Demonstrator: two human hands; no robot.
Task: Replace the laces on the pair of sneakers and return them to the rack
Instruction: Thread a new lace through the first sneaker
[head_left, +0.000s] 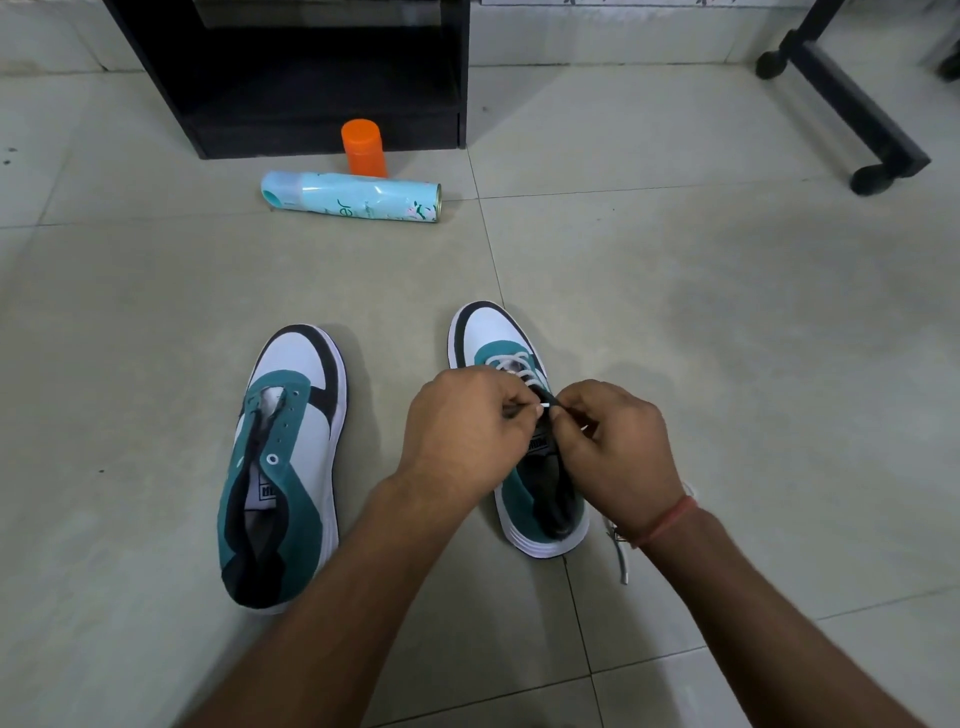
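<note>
while lacing the right sneaker (524, 447), 2 hands meet over its eyelets.
left hand (467, 431) and right hand (621, 447) fingers pinch the lace (511, 364) tip narrowly, likely to thread it; left sneaker (285, 467) unlaced.

sneakers (283, 457): matt teal suede, smooth white panels | spray can (353, 197): glossy metal | floor (675, 312): smooth tile

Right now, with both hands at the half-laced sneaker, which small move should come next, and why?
Probably push the white lace tip, pinched between the left hand and right hand, through the next empty eyelet of the right-side teal-and-white sneaker. Only its front eyelets are crossed; the other teal-and-white sneaker has no lace.
</note>
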